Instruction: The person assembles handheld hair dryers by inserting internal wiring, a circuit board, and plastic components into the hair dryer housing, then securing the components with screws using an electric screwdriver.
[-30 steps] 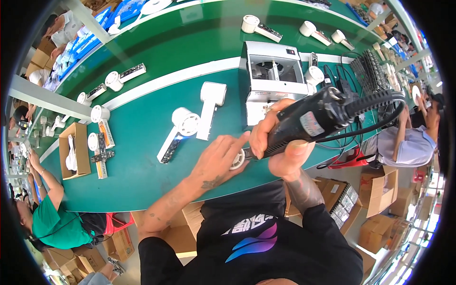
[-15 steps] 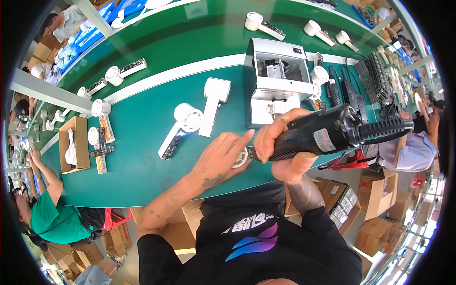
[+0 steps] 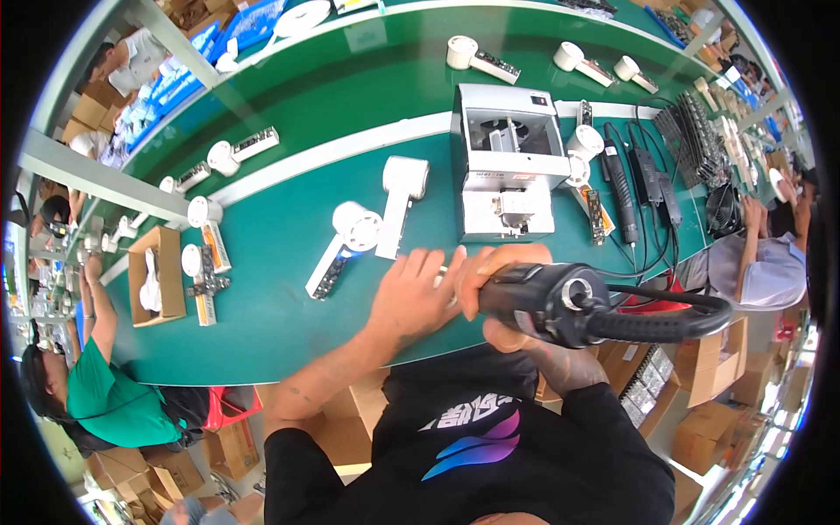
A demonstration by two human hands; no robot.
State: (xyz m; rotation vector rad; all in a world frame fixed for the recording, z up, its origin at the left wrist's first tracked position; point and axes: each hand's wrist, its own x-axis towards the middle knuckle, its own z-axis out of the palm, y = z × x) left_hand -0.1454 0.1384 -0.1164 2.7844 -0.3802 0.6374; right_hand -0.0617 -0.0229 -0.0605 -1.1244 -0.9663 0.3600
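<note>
My right hand (image 3: 473, 278) is wrapped around a thick black corded electric screwdriver (image 3: 547, 306), its back end tilted up and its cord curving off to the right. Its tip is hidden behind my fingers. Beside it, at the bench's near edge, my left hand (image 3: 409, 296) closes over a white round part, now almost fully covered by the fingers. Beyond my left hand lie two white handheld fan bodies: one with its circuit board showing in the handle (image 3: 359, 227), the other face down (image 3: 406, 179).
A silver screw-feeder machine (image 3: 512, 166) stands ahead. Right of it lie another black screwdriver (image 3: 619, 188), cables and power adapters (image 3: 647, 175). More fan bodies (image 3: 203, 262) and a cardboard box (image 3: 179, 280) are at left. A person in green (image 3: 114, 385) sits to the left.
The screwdriver has swung lower, its back end now nearer me. My hands have come closer together, and the white round part has gone from view beneath my left fingers.
</note>
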